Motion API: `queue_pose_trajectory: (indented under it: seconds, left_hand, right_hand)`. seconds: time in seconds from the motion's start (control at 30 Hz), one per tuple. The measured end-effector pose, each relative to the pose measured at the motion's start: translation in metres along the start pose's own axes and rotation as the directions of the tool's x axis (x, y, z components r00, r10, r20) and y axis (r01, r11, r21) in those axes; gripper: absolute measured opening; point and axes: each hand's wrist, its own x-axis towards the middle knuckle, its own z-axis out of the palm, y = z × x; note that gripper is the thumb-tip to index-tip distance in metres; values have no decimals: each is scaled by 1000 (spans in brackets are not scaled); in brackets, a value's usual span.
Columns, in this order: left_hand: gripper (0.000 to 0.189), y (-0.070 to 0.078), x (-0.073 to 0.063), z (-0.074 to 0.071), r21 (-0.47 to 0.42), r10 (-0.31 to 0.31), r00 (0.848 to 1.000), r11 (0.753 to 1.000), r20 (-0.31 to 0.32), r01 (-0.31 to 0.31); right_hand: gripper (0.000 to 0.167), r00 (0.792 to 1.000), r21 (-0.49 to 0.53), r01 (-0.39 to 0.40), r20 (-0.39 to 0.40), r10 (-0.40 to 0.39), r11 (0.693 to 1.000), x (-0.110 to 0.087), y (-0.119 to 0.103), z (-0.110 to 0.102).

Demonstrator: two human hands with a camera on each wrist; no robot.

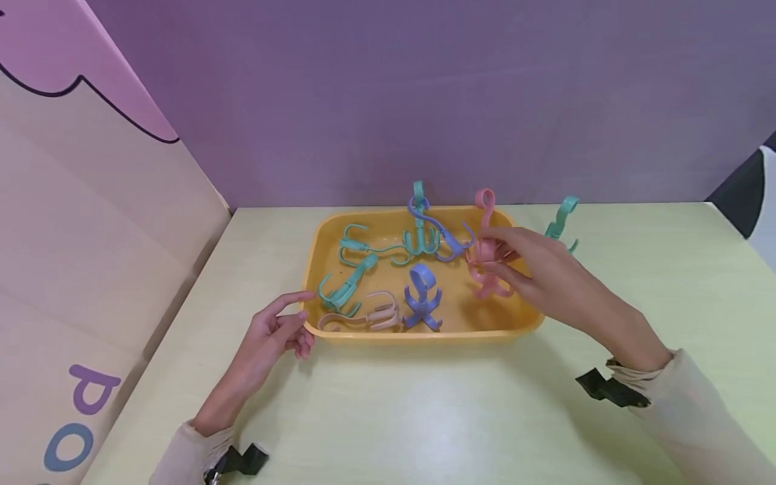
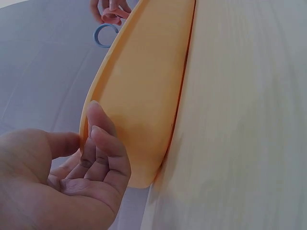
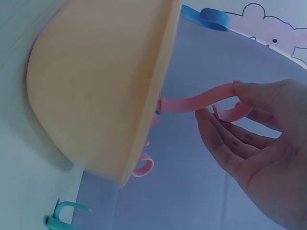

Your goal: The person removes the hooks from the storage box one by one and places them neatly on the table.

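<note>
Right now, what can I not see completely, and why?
- Head view: lower part of the green hook outside the tray, hidden by the right hand.
- Left wrist view: most of the tray's inside, hidden by its own wall.
- Right wrist view: tray, cut by top edge.

Through my remote feed I'm watching the left grip (image 2: 72, 189), a bare hand, filling the lower left with its palm partly facing me. One digit is meeting the rim of the orange tray (image 2: 144, 76), while other fingers are curling in front of its outer wall. That long wall is slanting to the top edge, a dark reddish line running along its base, beside the pale, wood-grained tabletop (image 2: 230, 120). Beyond the rim, a blue loop (image 2: 96, 36) is showing; just above it, the right grip (image 2: 113, 5) is holding a pink piece (image 2: 111, 16). A greyish-purple backdrop (image 2: 38, 72) is stretching behind.
</note>
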Motion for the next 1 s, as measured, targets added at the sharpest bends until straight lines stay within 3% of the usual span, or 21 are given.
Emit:
queue_pose_trajectory:
  seconds: [0.1, 0.3, 0.7, 0.9, 1.0]
  left_hand:
    - [41, 1, 0, 1, 1, -1, 1000, 1000, -3, 1]
    - [41, 1, -2, 1, 4, -5, 1000, 1000, -8, 5]
    - [42, 3, -2, 1, 22, -8, 1000, 1000, -7, 8]
    - [43, 3, -2, 1, 17, -13, 1000, 1000, -6, 13]
    - [43, 2, -2, 2, 11, -14, 1000, 1000, -5, 14]
  right_hand:
    - [41, 996, -26, 60, -65, -61, 998, -2, 1, -7]
    - [55, 966, -83, 143, -204, -157, 986, -4, 4, -23]
    - [57, 943, -132, 44, -322, -85, 990, -19, 11, -57]
    - [52, 926, -125, 35, -368, -79, 991, -25, 16, -71]
    - [49, 928, -151, -6, -368, -51, 988, -28, 19, -78]
